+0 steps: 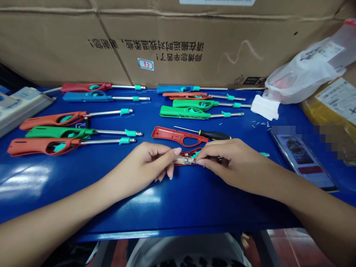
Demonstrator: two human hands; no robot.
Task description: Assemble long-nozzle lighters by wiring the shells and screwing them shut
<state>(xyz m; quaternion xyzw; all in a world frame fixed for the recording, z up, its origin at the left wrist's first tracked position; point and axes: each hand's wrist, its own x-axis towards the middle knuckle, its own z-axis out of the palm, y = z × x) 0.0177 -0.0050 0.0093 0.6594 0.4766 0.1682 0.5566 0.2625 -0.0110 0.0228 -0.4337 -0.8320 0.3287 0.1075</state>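
Observation:
Both my hands meet at the middle of the blue table [83,174] over an opened red stick lighter [185,159]. My left hand [151,161] pinches its clear inner part from the left. My right hand [226,161] pinches the same piece from the right, fingers closed over the lighter's body. A teal tip [264,154] pokes out past my right hand. Just behind lies a red half-shell of a lighter casing [178,136] and a screwdriver with a black and yellow handle [211,134].
Several assembled lighters in red, green and blue lie in two groups at the back left [59,131] and back centre [194,105]. A large cardboard box [178,40] walls the back. A phone [304,159], white tissue [265,107] and plastic bag [306,70] sit at right.

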